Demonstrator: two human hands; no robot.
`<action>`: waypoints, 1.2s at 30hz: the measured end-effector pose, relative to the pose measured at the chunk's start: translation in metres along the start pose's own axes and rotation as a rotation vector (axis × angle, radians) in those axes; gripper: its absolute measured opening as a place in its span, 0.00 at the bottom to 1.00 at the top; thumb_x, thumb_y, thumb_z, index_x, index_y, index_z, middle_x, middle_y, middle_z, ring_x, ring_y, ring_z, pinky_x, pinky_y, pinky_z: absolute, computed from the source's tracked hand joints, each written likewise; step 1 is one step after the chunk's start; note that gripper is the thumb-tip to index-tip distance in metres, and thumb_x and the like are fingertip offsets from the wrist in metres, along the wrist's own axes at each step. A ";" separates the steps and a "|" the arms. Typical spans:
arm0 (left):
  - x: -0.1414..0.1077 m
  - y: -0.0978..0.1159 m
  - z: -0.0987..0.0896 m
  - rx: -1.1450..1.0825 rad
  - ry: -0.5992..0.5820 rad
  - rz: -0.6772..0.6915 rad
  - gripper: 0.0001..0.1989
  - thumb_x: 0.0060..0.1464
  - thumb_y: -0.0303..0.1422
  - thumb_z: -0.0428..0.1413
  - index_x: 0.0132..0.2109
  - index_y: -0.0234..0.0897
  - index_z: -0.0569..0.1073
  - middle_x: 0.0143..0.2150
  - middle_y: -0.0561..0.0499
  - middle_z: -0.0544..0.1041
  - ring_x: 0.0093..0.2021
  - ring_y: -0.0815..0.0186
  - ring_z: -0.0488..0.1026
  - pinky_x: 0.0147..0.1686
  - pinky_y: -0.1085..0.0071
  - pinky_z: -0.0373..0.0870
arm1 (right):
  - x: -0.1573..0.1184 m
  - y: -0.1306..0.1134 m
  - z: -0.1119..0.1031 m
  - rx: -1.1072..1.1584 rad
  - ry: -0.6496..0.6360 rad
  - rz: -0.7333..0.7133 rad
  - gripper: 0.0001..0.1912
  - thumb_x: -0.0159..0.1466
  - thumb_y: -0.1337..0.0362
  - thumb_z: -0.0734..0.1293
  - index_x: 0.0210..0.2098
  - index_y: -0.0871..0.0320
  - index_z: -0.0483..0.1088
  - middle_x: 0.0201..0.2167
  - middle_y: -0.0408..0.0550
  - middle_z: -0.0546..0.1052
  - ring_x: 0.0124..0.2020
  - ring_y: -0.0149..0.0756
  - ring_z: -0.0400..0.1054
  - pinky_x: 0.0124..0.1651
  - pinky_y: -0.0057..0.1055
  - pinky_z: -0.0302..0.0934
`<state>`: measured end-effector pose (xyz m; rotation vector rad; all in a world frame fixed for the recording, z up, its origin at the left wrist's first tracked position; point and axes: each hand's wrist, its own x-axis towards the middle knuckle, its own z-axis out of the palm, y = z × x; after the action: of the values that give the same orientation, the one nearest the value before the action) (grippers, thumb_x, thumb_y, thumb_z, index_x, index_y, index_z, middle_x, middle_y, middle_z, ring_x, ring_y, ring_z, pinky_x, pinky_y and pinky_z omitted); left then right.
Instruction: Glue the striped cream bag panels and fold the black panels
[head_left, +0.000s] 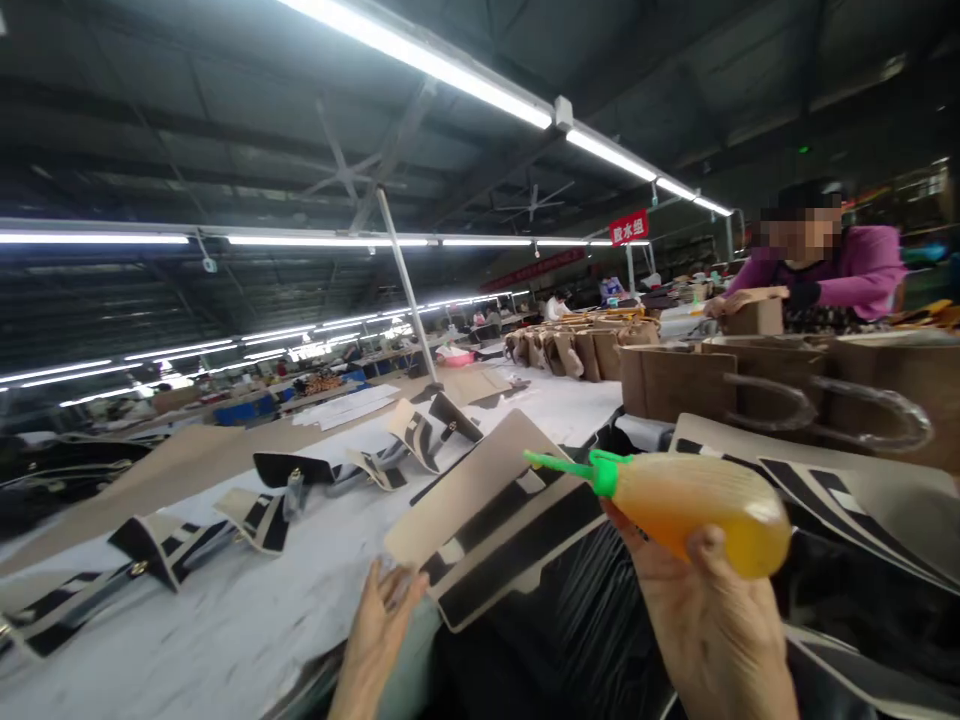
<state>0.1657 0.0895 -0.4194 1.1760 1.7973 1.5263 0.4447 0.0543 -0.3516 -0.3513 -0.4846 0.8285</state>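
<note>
My right hand [705, 600] is wrapped round a squeeze bottle [697, 500] of amber liquid. The bottle lies tilted nearly flat, its green nozzle pointing left. Below the nozzle is a beige panel [450, 500] with black strips and small pale patches. At that panel's lower left edge is my left hand [384, 610], fingers apart and fingertips close to the edge; whether they touch it is unclear. Several small beige and black flap pieces [259, 515] with metal fittings stand in a row on the white tabletop [187, 640] to the left.
Brown bag bodies [675, 385] with plastic-wrapped handles stand at the right. Behind them a person in a purple top [862, 265] leans over a brown piece. More beige and black panels [825, 480] lie at the right, beside black plastic [585, 590]. A metal post [405, 280] rises beyond the table.
</note>
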 end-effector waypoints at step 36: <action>-0.061 0.075 0.080 -0.496 -0.716 0.132 0.22 0.48 0.24 0.63 0.52 0.36 0.79 0.46 0.48 0.83 0.44 0.59 0.76 0.44 0.69 0.69 | -0.002 0.062 -0.010 -0.082 -0.227 0.222 0.40 0.49 0.53 0.79 0.59 0.51 0.69 0.45 0.56 0.80 0.41 0.52 0.76 0.53 0.58 0.67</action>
<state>0.2832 0.0790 -0.3764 1.3576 0.8343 1.2738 0.4111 0.0910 -0.3904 -0.3932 -0.7015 1.0730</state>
